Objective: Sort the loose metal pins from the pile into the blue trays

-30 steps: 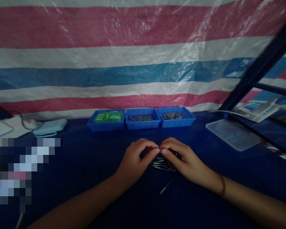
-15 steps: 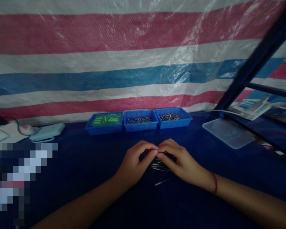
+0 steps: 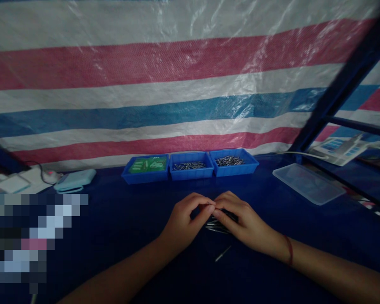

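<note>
My left hand (image 3: pixel 190 217) is closed in a pinch, its thumb and fingertips pressed together. Its tips meet those of my right hand (image 3: pixel 240 217), which is also pinched. Whatever sits between the fingertips is too small and too covered to make out. Under and behind my right fingers lies a pile of thin metal pins (image 3: pixel 215 227), partly hidden by that hand. One loose metal pin (image 3: pixel 223 253) rests on the dark blue tabletop (image 3: pixel 177 278), nearer to me than the pile.
Three blue trays stand in a row at the back: one with green-bagged parts (image 3: pixel 126 175), a middle one (image 3: pixel 191 174) and a right one (image 3: pixel 237 169) with metal pins. A clear plastic lid (image 3: pixel 308 183) lies right. Left are a light-blue case (image 3: pixel 76 179) and a power strip (image 3: pixel 39 179).
The whole view has shifted slightly, so things appear lower and further right. The loose pin lies at a steeper angle and a little nearer to me. Both hands keep their fingertip-to-fingertip pinch.
</note>
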A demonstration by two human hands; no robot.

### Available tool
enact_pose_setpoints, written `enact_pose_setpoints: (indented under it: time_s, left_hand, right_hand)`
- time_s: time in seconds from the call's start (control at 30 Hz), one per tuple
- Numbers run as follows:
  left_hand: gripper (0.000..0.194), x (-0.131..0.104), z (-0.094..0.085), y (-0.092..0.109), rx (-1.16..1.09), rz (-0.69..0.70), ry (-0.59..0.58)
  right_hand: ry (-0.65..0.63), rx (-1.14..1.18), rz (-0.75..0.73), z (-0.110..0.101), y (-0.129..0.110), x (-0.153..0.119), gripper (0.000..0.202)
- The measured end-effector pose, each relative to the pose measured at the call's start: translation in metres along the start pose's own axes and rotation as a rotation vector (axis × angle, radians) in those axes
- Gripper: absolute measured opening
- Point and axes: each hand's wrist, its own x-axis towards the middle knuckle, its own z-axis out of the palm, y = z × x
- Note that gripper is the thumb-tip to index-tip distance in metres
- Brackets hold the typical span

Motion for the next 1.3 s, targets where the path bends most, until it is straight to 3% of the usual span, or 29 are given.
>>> enact_pose_setpoints:
  time_s: [0.17, 0.63, 0.77, 0.93, 1.03, 1.1, 1.2, 1.3]
  left_hand:
    - [0.01, -0.001, 0.0, 0.0, -0.01, -0.006, -0.001]
    - [0.011, -0.001, 0.0, -0.001, 0.069, -0.024, 0.012]
    - [0.011, 0.0, 0.001, -0.001, 0.075, -0.053, -0.012]
    - [0.014, -0.001, 0.002, -0.002, 0.075, -0.078, -0.055]
    - [0.037, -0.002, 0.004, -0.006, 0.093, -0.113, 0.017]
    - [0.038, -0.002, 0.005, -0.007, 0.106, -0.124, 0.028]
    - [0.019, -0.002, 0.005, -0.003, 0.206, -0.01, -0.113]
    - [0.012, -0.003, 0.004, 0.006, 0.323, 0.135, -0.276]
  right_hand:
    - [0.023, 0.002, -0.036, 0.0, 0.001, -0.001, 0.012]
    - [0.271, 0.008, -0.001, -0.001, 0.001, -0.004, 0.005]
    - [0.291, -0.025, -0.036, -0.003, -0.003, -0.005, 0.008]
    - [0.288, -0.238, -0.208, -0.013, -0.003, -0.003, 0.009]
    - [0.318, -0.484, -0.332, -0.03, 0.009, 0.007, 0.013]
    - [0.442, -0.601, -0.285, -0.044, 0.024, 0.017, 0.016]
    - [0.618, -0.733, -0.081, -0.06, 0.052, 0.03, 0.016]
    - [0.599, -0.904, 0.03, -0.065, 0.073, 0.031, 0.024]
